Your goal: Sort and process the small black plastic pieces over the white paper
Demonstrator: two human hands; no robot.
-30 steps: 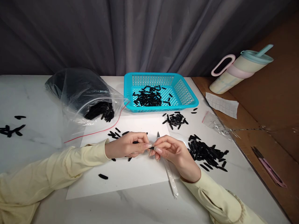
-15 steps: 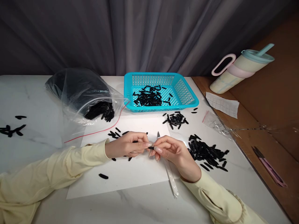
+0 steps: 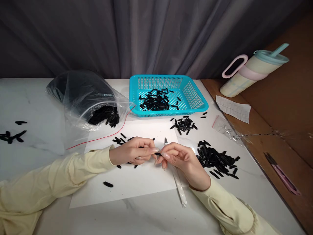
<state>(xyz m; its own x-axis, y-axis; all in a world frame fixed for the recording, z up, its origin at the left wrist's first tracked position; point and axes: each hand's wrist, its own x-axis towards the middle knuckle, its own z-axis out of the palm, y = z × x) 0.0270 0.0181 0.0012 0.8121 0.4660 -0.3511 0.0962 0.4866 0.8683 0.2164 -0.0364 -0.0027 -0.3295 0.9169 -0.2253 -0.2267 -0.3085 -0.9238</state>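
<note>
My left hand (image 3: 136, 150) and my right hand (image 3: 182, 160) meet above a white paper sheet (image 3: 97, 195). Both pinch one small, slim black strip (image 3: 158, 153) between thumb and fingers, one hand at each end; what it is made of I cannot tell. Under my right hand lies a white-handled knife (image 3: 180, 191), its pointed blade tip showing past the fingers. Loose black strips (image 3: 119, 140) lie around my left hand, partly hidden by it. A single black piece (image 3: 108, 184) rests on the paper nearer to me.
A blue basket (image 3: 168, 113) holding black strips stands at the back. Left of it sits a clear zip bag (image 3: 83, 94) of black pieces. Heaps of strips (image 3: 216, 160) lie to the right. Beyond are pink-handled scissors (image 3: 285, 179), a paper slip (image 3: 233, 109) and a tumbler (image 3: 251, 73).
Both hands stay almost in place with the same strip between them. The fingers have shifted very slightly, and the camera view has moved a little.
</note>
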